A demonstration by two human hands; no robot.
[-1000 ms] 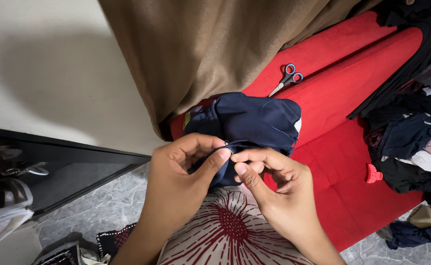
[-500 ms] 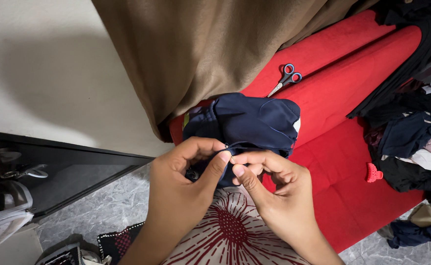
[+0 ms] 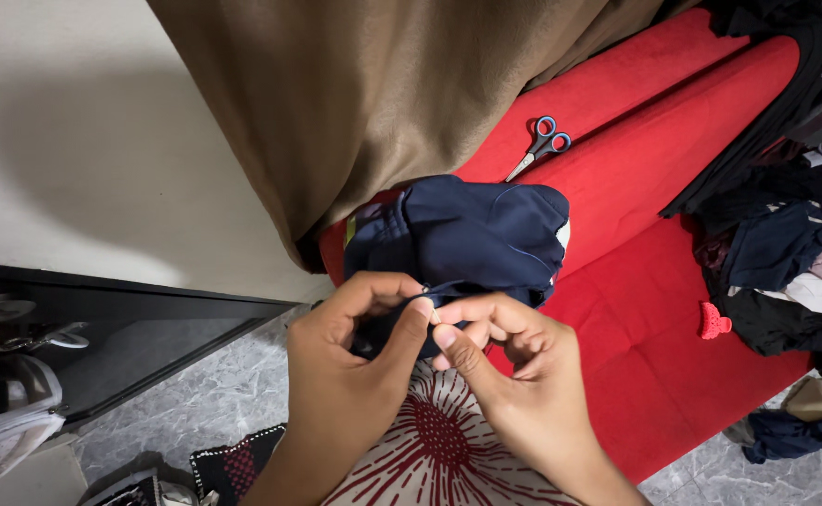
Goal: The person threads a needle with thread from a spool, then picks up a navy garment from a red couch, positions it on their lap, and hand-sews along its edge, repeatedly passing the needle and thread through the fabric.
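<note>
Head view: both hands meet at the near edge of a navy blue garment point(image 3: 467, 230), which is bunched on the red mattress point(image 3: 654, 319) just beyond them. The left hand point(image 3: 350, 361) pinches the folded edge between thumb and forefinger; the right hand point(image 3: 514, 375) pinches the same edge right beside it, fingertips touching. Whether a needle or thread is held, I cannot tell. Scissors point(image 3: 542, 147) lie unused well beyond the right hand, so the work on the edge looks unfinished.

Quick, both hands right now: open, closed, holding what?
Left hand: closed, thumb and fingers pinching the edge of the navy fabric.
Right hand: closed, pinching the same navy fabric edge right beside the left.
</note>
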